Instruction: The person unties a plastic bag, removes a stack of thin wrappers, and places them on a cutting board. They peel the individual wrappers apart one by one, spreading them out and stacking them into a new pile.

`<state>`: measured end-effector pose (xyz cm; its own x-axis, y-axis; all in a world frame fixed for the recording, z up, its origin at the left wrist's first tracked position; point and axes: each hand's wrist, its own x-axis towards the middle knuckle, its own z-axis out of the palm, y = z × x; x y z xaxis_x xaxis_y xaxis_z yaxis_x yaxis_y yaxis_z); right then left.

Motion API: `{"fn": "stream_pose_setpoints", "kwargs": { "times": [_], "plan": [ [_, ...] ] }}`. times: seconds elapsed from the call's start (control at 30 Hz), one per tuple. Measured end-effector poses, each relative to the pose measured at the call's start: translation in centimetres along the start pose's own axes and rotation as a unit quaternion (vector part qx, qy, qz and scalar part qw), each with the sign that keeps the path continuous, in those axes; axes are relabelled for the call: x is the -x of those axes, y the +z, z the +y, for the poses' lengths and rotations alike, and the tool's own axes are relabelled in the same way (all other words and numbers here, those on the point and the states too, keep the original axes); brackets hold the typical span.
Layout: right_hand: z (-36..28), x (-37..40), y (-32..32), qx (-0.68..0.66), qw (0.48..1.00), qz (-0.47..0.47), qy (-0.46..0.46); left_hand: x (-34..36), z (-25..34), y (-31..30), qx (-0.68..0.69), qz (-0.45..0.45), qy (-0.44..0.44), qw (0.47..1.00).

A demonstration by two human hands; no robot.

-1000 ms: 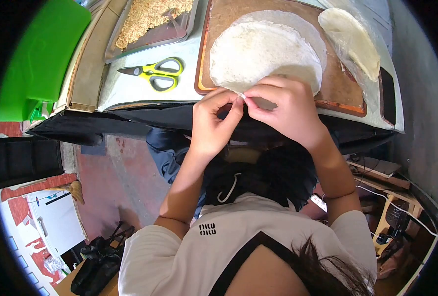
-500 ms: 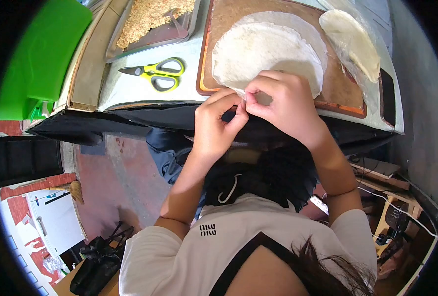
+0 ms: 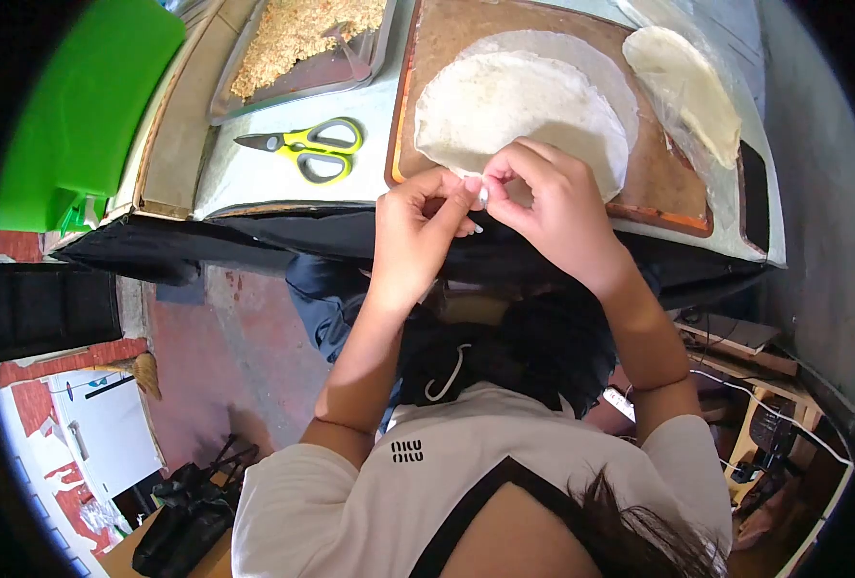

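Thin round dough sheets (image 3: 519,106) lie overlapping on a brown board (image 3: 437,34) with an orange edge. At the near edge of the upper sheet, my left hand (image 3: 423,226) pinches the dough rim between thumb and fingers. My right hand (image 3: 555,207) touches the same spot from the right, its thumb and index finger close together at the rim; the small bit between them is hard to make out. Both hands' fingertips nearly meet over the board's front edge.
Green-handled scissors (image 3: 312,149) lie left of the board, below a metal tray (image 3: 302,91) of crumbly filling with a scoop (image 3: 349,56). Folded dough (image 3: 687,91) in clear plastic and a dark phone-like object (image 3: 755,197) are at the right. A green container (image 3: 81,106) stands far left.
My left fingers have curled and shifted slightly at the dough rim, and my right thumb and index finger have drawn closer together. The dough sheets look almost unmoved.
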<state>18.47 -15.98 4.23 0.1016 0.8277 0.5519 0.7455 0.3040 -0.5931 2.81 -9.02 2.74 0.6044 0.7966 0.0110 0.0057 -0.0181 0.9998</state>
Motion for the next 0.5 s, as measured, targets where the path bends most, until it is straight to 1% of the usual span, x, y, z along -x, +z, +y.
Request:
{"fn": "stream_pose_setpoints", "kwargs": {
  "times": [0.1,0.2,0.3,0.4,0.5],
  "plan": [
    [0.1,0.2,0.1,0.001,0.999,0.023,0.041,0.1,-0.2,0.0,-0.033,0.0,-0.013,0.999],
    [0.1,0.4,0.4,0.004,0.999,0.031,0.044,0.1,-0.5,-0.2,-0.038,0.007,-0.015,0.999],
    [0.0,0.4,0.2,-0.006,0.999,0.019,0.032,-0.1,-0.1,0.0,-0.09,0.038,0.006,0.995],
    [-0.2,0.4,0.1,-0.019,0.999,0.007,0.028,-0.4,1.3,0.3,-0.091,0.059,-0.019,0.994],
    [-0.4,0.2,-0.1,-0.009,0.999,0.014,0.035,-0.8,1.0,0.3,-0.066,0.021,0.002,0.998]
  ]
}}
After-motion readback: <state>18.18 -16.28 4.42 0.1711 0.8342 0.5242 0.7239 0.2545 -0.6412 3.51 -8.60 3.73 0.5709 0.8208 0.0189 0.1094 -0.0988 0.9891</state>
